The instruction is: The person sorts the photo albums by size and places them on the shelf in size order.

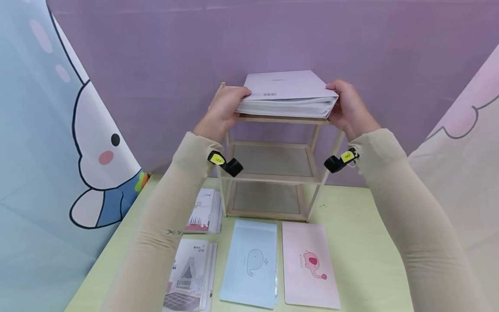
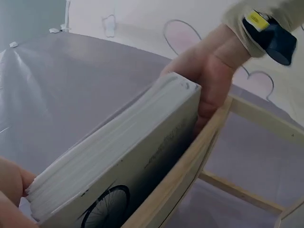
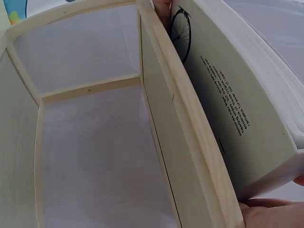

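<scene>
A thick white album (image 1: 288, 86) with many pages is at the top board of a small wooden shelf (image 1: 273, 178). My left hand (image 1: 227, 106) grips its left end, the thumb over the cover. At the right end, my right hand (image 1: 352, 106) holds the near corner, thumb on top and fingers below. In the right wrist view the album's underside (image 3: 228, 99) shows a bicycle wheel and lines of print, tilted up from the wooden edge (image 3: 190, 109). Whether its far edge touches the board is hidden.
In front of the shelf lie a blue whale booklet (image 1: 251, 262) and a pink elephant booklet (image 1: 310, 265). Two stacks of books stand at the left, one with a pink-printed cover (image 1: 200, 208), one with a grey cover (image 1: 187, 271). Behind hangs a purple cloth (image 1: 195, 43).
</scene>
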`<move>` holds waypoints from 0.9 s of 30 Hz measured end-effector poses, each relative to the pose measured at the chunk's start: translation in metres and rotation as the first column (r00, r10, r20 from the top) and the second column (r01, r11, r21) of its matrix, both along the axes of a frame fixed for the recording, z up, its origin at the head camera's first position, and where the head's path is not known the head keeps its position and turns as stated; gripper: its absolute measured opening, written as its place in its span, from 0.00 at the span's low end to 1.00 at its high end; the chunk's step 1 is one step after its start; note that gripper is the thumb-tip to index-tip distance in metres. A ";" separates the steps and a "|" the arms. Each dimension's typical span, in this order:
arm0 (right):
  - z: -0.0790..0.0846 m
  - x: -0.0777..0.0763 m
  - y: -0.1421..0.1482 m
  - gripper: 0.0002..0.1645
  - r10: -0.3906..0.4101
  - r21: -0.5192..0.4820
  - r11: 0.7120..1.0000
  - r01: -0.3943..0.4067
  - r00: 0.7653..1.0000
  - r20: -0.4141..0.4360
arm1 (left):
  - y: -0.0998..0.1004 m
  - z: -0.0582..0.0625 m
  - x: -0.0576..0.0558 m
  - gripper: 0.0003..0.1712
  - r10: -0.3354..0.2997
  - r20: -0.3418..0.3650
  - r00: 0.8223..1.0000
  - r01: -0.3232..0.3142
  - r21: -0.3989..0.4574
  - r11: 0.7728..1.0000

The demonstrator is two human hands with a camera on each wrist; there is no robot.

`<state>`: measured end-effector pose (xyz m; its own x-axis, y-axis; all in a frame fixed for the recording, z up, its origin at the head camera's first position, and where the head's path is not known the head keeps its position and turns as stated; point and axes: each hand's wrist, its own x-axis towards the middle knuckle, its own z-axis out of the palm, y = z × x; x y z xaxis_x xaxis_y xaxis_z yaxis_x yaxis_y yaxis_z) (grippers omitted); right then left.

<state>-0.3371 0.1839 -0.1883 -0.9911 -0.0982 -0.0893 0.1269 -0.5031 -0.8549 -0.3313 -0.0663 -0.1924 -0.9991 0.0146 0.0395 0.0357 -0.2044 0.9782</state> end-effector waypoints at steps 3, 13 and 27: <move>0.001 0.000 0.000 0.10 0.013 0.058 0.998 -0.013 1.000 0.000 | 0.001 0.000 0.001 0.22 -0.015 -0.007 1.000 0.014 -0.084 0.996; 0.002 0.003 -0.002 0.11 0.020 0.189 0.982 -0.024 1.000 0.023 | -0.001 0.003 -0.001 0.24 -0.063 0.027 0.998 0.068 -0.287 0.955; 0.001 0.004 -0.004 0.24 -0.007 0.303 0.953 0.001 1.000 0.019 | -0.003 0.006 0.003 0.33 -0.120 0.037 0.992 0.124 -0.435 0.892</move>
